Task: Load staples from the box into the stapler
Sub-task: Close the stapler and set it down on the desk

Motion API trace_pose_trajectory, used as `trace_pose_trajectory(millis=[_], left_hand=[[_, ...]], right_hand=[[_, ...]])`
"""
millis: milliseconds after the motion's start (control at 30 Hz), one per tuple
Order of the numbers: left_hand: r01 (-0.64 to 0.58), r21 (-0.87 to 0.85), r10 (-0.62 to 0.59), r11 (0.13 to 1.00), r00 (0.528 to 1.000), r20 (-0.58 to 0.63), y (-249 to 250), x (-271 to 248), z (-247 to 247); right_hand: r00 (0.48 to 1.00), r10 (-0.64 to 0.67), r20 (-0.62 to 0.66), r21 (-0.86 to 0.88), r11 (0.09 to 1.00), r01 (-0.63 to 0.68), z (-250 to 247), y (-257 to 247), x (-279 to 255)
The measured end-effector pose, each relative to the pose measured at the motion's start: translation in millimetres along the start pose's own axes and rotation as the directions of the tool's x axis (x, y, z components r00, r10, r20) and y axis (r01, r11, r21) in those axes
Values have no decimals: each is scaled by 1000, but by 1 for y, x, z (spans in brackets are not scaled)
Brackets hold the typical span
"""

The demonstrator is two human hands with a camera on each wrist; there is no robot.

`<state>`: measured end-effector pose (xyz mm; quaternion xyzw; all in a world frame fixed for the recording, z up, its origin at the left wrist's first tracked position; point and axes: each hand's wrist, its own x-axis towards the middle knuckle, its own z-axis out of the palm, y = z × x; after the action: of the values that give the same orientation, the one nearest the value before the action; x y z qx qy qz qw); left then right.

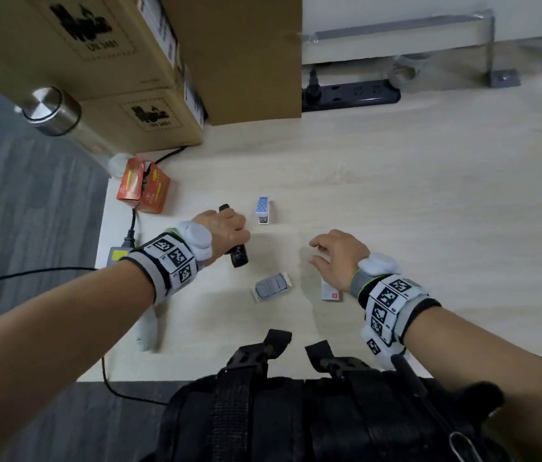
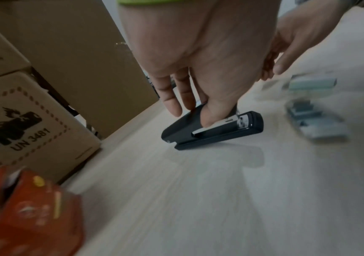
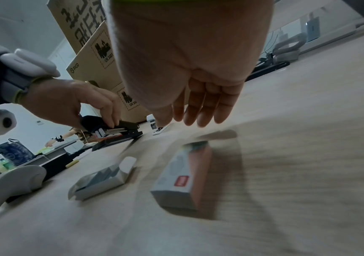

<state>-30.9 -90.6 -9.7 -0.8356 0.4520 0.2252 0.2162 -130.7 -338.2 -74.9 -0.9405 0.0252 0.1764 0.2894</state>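
My left hand (image 1: 229, 235) grips a black stapler (image 1: 239, 256) lying on the light wooden desk; in the left wrist view the thumb and fingers (image 2: 172, 102) pinch its sides above the silver magazine of the stapler (image 2: 211, 131). An open tray of grey staples (image 1: 271, 286) lies just in front of it. The white-and-red box sleeve (image 1: 331, 293) lies partly under my right wrist. My right hand (image 1: 319, 255) hovers over the desk with relaxed fingers (image 3: 198, 112), holding nothing, above the sleeve (image 3: 183, 178) and right of the tray (image 3: 102, 178).
A small blue stapler (image 1: 263, 210) stands beyond the black one. An orange carton (image 1: 143, 186) and stacked cardboard boxes (image 1: 149, 78) sit at the back left, with a power strip (image 1: 349, 95) behind. A white controller (image 1: 148, 331) lies by the desk's left edge.
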Motion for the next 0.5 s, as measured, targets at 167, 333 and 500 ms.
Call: trace_pose_trajectory(millis=[167, 333, 500], left_hand=[[-24, 183, 21, 983, 1000, 16, -38, -1, 9], [-83, 227, 93, 970, 995, -34, -61, 6, 24], [-81, 111, 104, 991, 971, -215, -64, 7, 42]], right_hand=[[999, 50, -12, 2, 999, -50, 12, -25, 4], [993, 109, -46, -14, 994, -110, 26, -45, 8], [989, 147, -21, -46, 988, -147, 34, -51, 3]])
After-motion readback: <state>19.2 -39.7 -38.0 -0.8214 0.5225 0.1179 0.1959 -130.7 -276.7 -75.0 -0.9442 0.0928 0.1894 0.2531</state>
